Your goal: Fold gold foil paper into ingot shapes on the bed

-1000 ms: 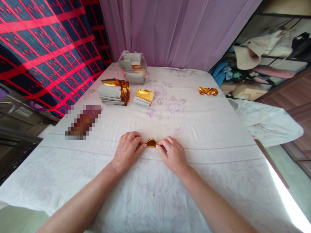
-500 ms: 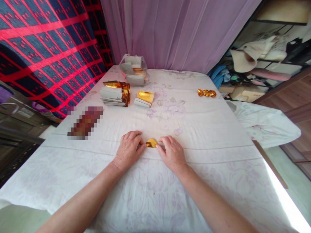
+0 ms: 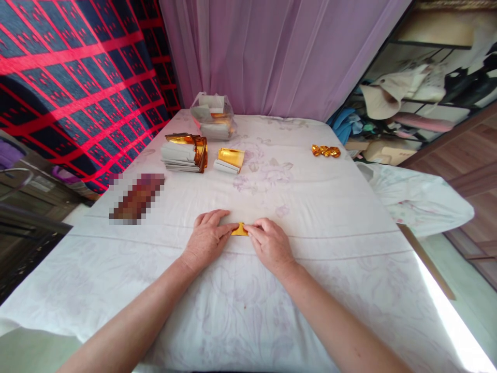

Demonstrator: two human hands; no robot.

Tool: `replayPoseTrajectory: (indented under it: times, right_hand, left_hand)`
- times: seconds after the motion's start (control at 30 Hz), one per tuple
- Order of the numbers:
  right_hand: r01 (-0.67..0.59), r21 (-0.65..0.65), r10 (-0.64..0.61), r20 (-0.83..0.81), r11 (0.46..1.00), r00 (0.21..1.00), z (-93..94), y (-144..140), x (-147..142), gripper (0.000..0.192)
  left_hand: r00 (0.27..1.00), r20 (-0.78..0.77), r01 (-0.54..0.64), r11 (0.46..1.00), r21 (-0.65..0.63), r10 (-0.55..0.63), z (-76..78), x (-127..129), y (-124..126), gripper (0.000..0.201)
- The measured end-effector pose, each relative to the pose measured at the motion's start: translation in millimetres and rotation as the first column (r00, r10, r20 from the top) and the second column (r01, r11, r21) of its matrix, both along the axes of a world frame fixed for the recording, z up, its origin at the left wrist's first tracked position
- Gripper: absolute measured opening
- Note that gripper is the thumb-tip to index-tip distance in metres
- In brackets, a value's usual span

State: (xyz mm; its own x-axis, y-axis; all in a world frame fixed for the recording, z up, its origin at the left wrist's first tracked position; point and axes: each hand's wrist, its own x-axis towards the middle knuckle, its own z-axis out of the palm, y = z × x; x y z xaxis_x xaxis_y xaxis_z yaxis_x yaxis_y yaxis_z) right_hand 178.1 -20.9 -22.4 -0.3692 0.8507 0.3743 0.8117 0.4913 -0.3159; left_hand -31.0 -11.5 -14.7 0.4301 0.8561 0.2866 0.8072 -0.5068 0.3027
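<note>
A small folded piece of gold foil paper (image 3: 240, 231) lies on the white floral tablecloth (image 3: 248, 305) in front of me. My left hand (image 3: 207, 235) holds its left end, thumb and index finger closed on it and the palm low over the cloth. At the other end my right hand (image 3: 271, 243) pinches the paper, its fingertips pressing near the top edge. Beyond the hands lie a small stack of gold-and-white paper sheets (image 3: 229, 160) and a thicker stack of the same sheets (image 3: 180, 155).
A clear plastic bag (image 3: 213, 119) with more sheets stands at the back. Several folded gold pieces (image 3: 325, 151) sit in a row at the far right. A pixelated reddish object (image 3: 137, 199) lies on the left. Shelves (image 3: 427, 98) with clothing stand right of the table.
Both hands' fingers have moved inward over the gold paper. Its rounded upper part now looks lower and flatter, with less of it showing. The view has shifted slightly.
</note>
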Motion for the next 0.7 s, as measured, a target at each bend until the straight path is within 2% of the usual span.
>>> replayPoseTrajectory:
  times: [0.27, 0.53, 0.6, 0.7]
  right_hand:
    - [-0.002, -0.037, 0.002, 0.012, 0.999, 1.0, 3.5, -1, -2, 0.025]
    - [-0.055, -0.073, 0.056, 0.015, 0.996, 0.998, 6.5, 4, 3, 0.022]
    - [-0.021, -0.081, 0.021, 0.006, 0.997, 1.0, 7.6, 5, 0, 0.02]
    - [0.112, -0.115, -0.113, -0.004, 0.987, 0.994, 9.5, 5, -11, 0.017]
  left_hand:
    - [0.999, -0.024, -0.035, 0.996, -0.077, 0.033, 7.0, 1, 2, 0.033]
    - [0.999, 0.003, -0.037, 0.991, -0.131, 0.038, 8.4, 0, 5, 0.029]
    - [0.999, 0.012, -0.043, 0.99, -0.138, 0.045, 9.0, 0, 5, 0.027]
    - [0.996, 0.02, -0.084, 0.985, -0.153, 0.088, 10.5, 3, 6, 0.023]
